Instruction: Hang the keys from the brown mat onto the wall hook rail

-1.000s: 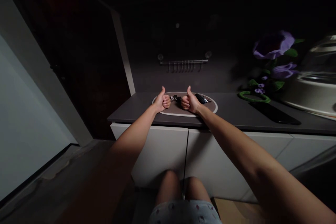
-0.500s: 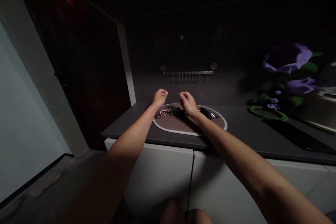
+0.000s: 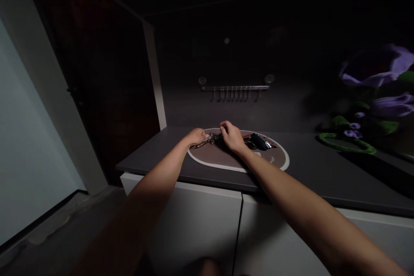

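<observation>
A metallic linked chain (image 3: 199,144) is met by the curled left hand (image 3: 195,136), the right hand (image 3: 233,139) half-curled. Neither's hold can be told; careful pinching seems needed.

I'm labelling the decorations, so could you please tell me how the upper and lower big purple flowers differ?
The upper flower looks larger and opens wide, while the lower flower looks smaller and narrower. The upper flower has a broad, wavy rim; the lower flower's petals lie closer together. Both are purple, with green leaves nearby.
</observation>
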A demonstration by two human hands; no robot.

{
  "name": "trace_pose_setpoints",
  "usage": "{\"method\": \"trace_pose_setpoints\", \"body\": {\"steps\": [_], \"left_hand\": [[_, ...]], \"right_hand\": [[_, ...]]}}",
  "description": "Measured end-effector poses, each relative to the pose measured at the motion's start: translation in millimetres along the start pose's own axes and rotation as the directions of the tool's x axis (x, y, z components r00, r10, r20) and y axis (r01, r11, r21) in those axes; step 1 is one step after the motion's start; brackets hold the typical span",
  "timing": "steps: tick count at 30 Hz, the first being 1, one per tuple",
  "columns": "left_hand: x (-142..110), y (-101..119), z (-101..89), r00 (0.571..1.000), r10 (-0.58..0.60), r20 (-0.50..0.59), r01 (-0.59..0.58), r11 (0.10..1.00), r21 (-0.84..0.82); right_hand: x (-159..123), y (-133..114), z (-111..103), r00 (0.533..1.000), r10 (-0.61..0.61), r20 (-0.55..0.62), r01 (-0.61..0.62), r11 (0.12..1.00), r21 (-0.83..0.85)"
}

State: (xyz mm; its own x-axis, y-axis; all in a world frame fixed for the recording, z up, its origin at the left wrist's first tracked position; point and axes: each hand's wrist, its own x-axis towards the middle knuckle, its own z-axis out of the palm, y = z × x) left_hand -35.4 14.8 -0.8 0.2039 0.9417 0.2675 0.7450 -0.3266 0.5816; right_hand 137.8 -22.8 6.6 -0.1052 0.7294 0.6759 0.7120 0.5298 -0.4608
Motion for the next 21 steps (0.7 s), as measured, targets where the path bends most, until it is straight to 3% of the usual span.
{"method": "trace_pose_setpoints", "body": {"steps": [3, 10, 16, 21], "left_hand": [[-1.0, 2.7, 0.3, 0.998, 0.058, 0.014, -0.059, 0.991, 0.124], [0.2, 10.0, -0.8, 0.974, 0.167, -0.153, -0.124, 0.958, 0.257], [-4.1, 12.9, -2.1, 0.945, 0.214, -0.247, -0.150, 0.956, 0.254], [-7.3, 18.2, -5.0, 0.895, 0.263, -0.360, -0.177, 0.951, 0.254]], "right_hand": [[0.6, 2.1, -0.6, 1.000, 0.009, -0.004, -0.009, 0.999, -0.041], [1.8, 3.5, -0.5, 1.000, 0.018, -0.009, -0.019, 0.997, -0.078], [1.6, 4.8, 1.7, 1.000, 0.027, 0.009, -0.026, 0.995, -0.097], [1.3, 2.7, 0.6, 0.999, 0.029, 0.016, -0.027, 0.996, -0.086]]}}
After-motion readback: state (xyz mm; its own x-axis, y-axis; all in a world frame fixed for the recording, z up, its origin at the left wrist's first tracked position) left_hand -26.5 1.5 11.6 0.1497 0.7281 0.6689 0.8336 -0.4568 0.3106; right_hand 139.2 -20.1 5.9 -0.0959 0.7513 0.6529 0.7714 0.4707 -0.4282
